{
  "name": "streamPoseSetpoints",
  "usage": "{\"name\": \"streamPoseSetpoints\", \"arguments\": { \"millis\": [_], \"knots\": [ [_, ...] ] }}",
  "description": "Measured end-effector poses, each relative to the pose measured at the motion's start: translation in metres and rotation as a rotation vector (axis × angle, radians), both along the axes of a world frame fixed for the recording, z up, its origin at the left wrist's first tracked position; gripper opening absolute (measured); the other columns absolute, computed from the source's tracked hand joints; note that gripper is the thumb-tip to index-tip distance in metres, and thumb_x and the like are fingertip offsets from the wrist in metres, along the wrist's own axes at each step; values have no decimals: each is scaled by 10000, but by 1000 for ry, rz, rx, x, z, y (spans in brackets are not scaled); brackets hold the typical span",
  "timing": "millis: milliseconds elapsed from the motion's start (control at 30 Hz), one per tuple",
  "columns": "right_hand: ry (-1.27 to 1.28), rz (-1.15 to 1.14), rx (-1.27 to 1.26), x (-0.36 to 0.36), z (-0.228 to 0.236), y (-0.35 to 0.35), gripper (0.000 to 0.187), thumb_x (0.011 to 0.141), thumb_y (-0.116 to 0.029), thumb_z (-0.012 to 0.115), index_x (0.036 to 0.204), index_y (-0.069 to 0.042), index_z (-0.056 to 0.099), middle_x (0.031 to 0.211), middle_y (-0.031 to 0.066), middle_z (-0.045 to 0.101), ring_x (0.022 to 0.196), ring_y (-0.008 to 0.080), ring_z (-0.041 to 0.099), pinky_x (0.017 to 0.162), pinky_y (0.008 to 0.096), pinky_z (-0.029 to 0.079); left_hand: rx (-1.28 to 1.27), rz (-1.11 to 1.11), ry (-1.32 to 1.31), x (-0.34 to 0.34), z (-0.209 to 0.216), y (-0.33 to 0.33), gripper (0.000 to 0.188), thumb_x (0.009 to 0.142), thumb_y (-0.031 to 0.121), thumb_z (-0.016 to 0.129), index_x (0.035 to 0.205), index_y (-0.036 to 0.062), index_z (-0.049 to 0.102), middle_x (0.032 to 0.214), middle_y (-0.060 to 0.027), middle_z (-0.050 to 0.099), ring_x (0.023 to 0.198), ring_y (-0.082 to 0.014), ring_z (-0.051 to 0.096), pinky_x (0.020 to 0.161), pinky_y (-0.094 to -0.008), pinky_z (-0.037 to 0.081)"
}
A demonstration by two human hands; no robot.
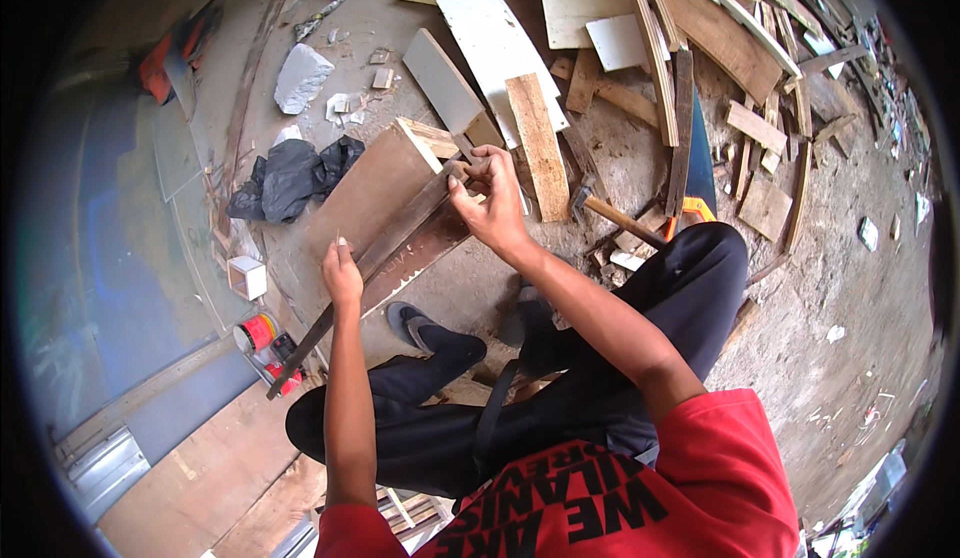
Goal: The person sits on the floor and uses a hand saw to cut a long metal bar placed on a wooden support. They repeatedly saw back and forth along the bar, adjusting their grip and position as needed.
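A long dark wooden strip (398,230) lies slantwise over a brown-panelled wooden box (362,196) in front of me. My right hand (492,203) grips the strip's far end between thumb and bent fingers, beside a small brownish piece (458,170) whose kind is unclear. Close to the strip's middle, my left hand (343,276) is closed in a pinch. A thin pale tip sticks up there, too small to name. The strip's near end passes beneath my left forearm. A dark reddish board (415,256) with a jagged pale edge sits under the strip.
To the right lie a hammer (625,220) and a saw (698,153) with an orange handle. Planks (540,148) and white boards (497,43) litter the far floor. At left are a black plastic bag (290,183), a small white box (247,277) and a can (256,332).
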State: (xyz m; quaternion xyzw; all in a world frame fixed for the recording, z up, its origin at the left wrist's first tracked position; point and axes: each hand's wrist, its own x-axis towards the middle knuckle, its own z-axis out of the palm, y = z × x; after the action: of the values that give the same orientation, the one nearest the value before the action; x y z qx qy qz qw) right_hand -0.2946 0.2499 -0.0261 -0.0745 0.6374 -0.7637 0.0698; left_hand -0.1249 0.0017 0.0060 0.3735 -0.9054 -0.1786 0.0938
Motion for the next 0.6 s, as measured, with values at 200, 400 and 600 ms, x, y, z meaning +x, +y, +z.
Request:
{"name": "streamPoseSetpoints", "arguments": {
  "millis": [200, 400, 600],
  "knots": [
    [216, 67, 176, -10, 23, -5, 392, 841, -111, 571, 1204, 30, 527, 1232, 241, 520, 1128, 408, 554, 976, 443, 456, -39, -13, -17, 1, -1, 1, 451, 1014, 350, 395, 916, -21, 633, 886, -237, 665, 876, -438, 620, 802, -491, 461],
    [0, 361, 649, -40, 36, -23, 744, 867, -611, 617, 1013, 118, 613, 958, 352, 659, 944, 472, 667, 842, 490, 536, -34, -14, -2, 1, -2, 2, 453, 1010, 359, 380, 975, -15, 632, 948, -243, 669, 938, -449, 617, 825, -503, 462],
    [-1, 457, 1085, -51, 49, -45, 757, 885, -633, 554, 969, 109, 679, 959, 334, 675, 943, 440, 687, 840, 464, 561, -36, 45, -40, 0, -8, 1, 422, 997, 361, 401, 1048, 22, 647, 1015, -257, 668, 974, -455, 621, 860, -526, 474]
  ]
}}
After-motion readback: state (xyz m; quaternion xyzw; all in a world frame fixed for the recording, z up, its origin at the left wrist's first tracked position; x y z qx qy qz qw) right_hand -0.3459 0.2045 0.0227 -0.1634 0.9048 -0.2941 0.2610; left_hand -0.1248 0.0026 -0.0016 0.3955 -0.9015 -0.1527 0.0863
